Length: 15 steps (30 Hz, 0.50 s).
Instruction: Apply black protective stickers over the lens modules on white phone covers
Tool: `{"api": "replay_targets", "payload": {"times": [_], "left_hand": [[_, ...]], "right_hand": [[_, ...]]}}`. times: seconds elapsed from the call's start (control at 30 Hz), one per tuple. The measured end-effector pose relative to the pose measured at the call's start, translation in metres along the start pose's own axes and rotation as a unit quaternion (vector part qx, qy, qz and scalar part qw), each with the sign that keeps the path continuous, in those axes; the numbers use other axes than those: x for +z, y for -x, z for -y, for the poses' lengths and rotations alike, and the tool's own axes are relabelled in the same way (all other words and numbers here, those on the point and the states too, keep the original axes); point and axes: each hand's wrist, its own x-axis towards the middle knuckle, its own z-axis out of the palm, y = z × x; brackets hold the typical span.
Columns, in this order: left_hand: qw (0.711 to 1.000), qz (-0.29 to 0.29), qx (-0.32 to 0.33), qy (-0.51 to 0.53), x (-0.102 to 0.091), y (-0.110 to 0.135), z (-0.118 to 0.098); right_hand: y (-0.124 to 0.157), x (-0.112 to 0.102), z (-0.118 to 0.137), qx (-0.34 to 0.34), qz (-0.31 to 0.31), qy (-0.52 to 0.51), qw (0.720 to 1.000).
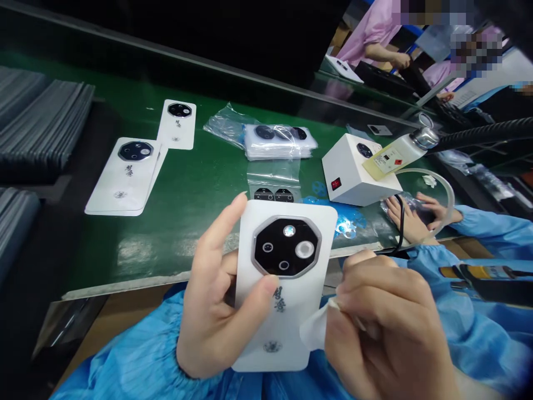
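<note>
Presently: white panel (289, 328) clasped in left hand (220, 311), long axis running outward between both hands; right hand (387, 311), just rightward, pinches white wipe (314, 331); wipe-to-panel contact unclear.

This was a factory workshop: left of the white box (353, 175) on the green bench (189, 191) lay matching phone backs (114, 183) and, farther left, grey stacks (50, 119); to its right were a co-worker's blue sleeves (487, 230); beyond it, pink-clad people (375, 28), partly blurred, seemed busy.

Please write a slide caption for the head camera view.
Left hand holds a white phone panel while the right hand pinches a white wipe.
</note>
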Motion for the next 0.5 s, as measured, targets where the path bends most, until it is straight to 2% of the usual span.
{"api": "replay_targets", "payload": {"times": [0.13, 0.27, 0.5], "left_hand": [[1.000, -0.002, -0.021, -0.023, -0.0036, 0.0012, -0.0008], [0.999, -0.026, -0.032, 0.024, -0.0006, 0.0015, -0.0021], [0.998, -0.019, -0.027, 0.046, 0.0025, 0.0005, -0.0035]], "right_hand": [[0.0012, -0.0017, 0.0002, 0.009, 0.006, -0.025, 1.000], [0.0008, 0.0005, 0.0024, 0.004, 0.014, -0.018, 1.000], [0.0015, 0.0012, 0.0010, -0.004, 0.022, -0.009, 1.000]]}}
